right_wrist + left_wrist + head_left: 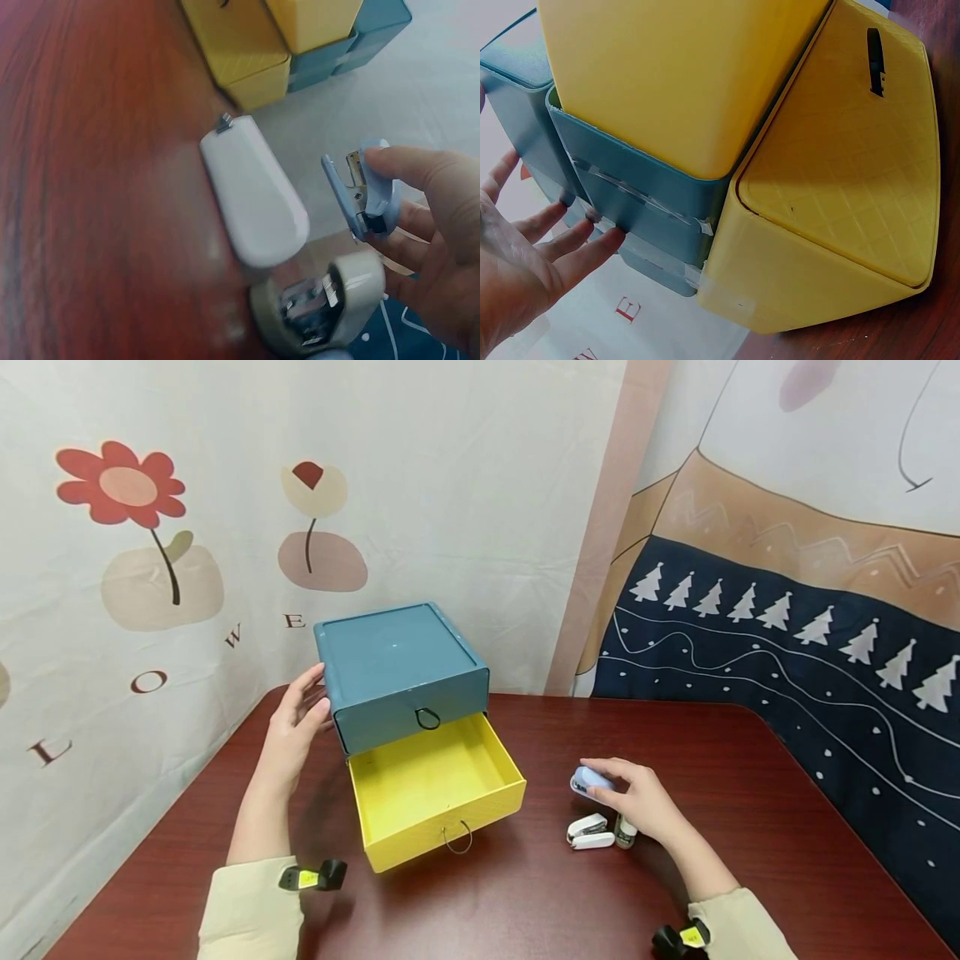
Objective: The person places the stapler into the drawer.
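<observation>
In the head view a stacked drawer cabinet (397, 647) has a blue-teal top unit. Below it a yellow drawer (431, 777) is pulled out, its visible inside bare. My left hand (296, 722) rests its fingers against the cabinet's left side; the left wrist view shows them spread along the teal wall (630, 172). On the right, my right hand (637, 793) pinches a small light blue stapler (367, 187) between thumb and fingers. Close by lie a white mini stapler (590, 832) and a cream and dark-green one (322, 300), partly under the hand in the head view.
A lower yellow drawer unit (840, 165) with its drawer closed stands under the pulled-out one. The dark red table (540, 893) meets printed cloth hangings (480, 527) behind. A wire ring handle (459, 839) juts from the yellow drawer's front.
</observation>
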Demonstrator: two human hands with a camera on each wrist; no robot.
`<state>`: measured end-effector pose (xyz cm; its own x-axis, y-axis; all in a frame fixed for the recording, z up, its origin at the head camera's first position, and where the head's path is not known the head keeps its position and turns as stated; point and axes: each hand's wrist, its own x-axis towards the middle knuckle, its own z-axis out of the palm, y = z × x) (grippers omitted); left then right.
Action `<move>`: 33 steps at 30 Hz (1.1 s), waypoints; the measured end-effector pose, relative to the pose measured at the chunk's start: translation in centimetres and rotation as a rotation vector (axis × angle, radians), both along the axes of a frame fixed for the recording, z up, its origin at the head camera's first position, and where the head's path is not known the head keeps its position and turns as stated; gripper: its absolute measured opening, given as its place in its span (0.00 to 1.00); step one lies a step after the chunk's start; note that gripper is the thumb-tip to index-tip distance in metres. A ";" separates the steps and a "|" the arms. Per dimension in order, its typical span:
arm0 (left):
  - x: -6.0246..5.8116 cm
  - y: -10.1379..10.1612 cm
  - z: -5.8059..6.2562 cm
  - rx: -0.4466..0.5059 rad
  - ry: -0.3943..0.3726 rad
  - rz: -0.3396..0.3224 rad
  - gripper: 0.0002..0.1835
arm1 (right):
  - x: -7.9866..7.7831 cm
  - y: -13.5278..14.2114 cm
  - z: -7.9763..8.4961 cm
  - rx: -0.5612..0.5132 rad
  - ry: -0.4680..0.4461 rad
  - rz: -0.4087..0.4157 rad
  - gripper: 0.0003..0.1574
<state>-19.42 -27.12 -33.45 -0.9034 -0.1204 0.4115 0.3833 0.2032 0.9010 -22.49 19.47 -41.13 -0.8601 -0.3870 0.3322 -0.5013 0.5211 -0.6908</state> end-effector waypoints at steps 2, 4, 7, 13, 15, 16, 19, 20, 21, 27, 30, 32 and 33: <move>0.0 0.0 0.0 0.000 -0.002 0.001 0.29 | 0.1 -0.2 0.4 -0.023 0.011 0.002 0.25; 0.0 0.0 0.0 0.001 -0.003 0.001 0.29 | 0.3 -0.4 0.9 -0.046 0.018 0.003 0.26; 0.1 0.0 0.0 0.002 -0.004 0.003 0.29 | 1.4 -1.3 2.8 -0.062 0.009 -0.003 0.26; 0.1 0.0 -0.1 0.010 -0.001 -0.001 0.29 | 3.6 -3.3 6.6 -0.096 0.024 0.000 0.26; 0.1 0.0 0.0 0.007 -0.002 0.000 0.29 | 3.8 -3.8 7.1 -0.123 0.051 0.013 0.26; 0.1 0.0 0.0 0.006 -0.003 0.001 0.29 | 3.9 -4.1 7.4 -0.136 0.064 0.019 0.26; 0.1 0.0 0.0 0.003 -0.002 0.002 0.29 | 4.2 -4.8 8.1 -0.162 0.094 0.031 0.26; 0.1 0.0 0.0 0.001 -0.002 0.004 0.29 | 4.3 -5.1 8.3 -0.168 0.092 0.035 0.26; 0.1 0.0 0.0 0.000 -0.001 0.004 0.29 | 4.4 -5.3 8.5 -0.172 0.089 0.037 0.26; 0.0 0.0 -0.1 0.002 0.003 0.001 0.29 | 4.8 -6.4 9.2 -0.193 0.073 0.043 0.27; 0.1 0.0 0.0 0.002 0.003 0.002 0.29 | 4.9 -7.0 9.6 -0.211 0.068 0.054 0.27; 0.1 0.0 0.0 0.000 0.002 0.005 0.29 | 5.0 -7.5 9.8 -0.225 0.057 0.068 0.27; 0.1 0.0 0.0 0.000 0.002 0.005 0.29 | 5.0 -7.8 9.9 -0.231 0.051 0.075 0.26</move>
<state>-19.28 -27.10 -33.43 -0.9020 -0.1251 0.4132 0.3841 0.2048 0.9003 -17.49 11.70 -31.21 -0.8117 -0.3577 0.4617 -0.5700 0.3127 -0.7598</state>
